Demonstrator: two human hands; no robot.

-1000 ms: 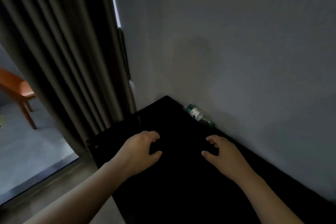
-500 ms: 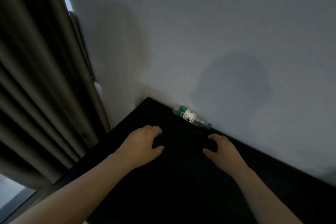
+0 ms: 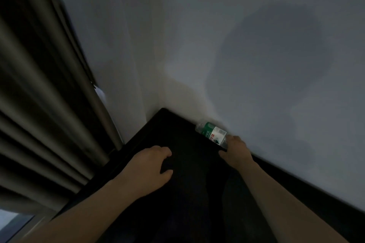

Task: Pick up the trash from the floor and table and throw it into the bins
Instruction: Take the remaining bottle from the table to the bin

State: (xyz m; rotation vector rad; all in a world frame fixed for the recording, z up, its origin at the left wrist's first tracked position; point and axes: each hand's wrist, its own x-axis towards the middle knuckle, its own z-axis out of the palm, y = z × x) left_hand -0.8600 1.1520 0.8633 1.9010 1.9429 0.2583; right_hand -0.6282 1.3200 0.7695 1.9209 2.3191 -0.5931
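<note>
A clear plastic bottle (image 3: 211,133) with a green and white label lies on its side on the black table (image 3: 189,193), tight against the grey wall. My right hand (image 3: 237,151) is at the bottle's near end. Its fingers lie over the neck and hide the cap, and the thumb is spread out to the left, below the bottle. My left hand (image 3: 148,165) hovers over the table to the left of the bottle, fingers loosely curled and holding nothing.
The grey wall (image 3: 256,55) runs along the table's far edge. Dark pleated curtains (image 3: 39,104) hang at the left, close to the table's corner. A strip of pale floor (image 3: 13,225) shows at the bottom left.
My right hand has moved forward to the wall and reached the bottle's near end. The view has swung right and come closer. My left hand has stayed over the table.
</note>
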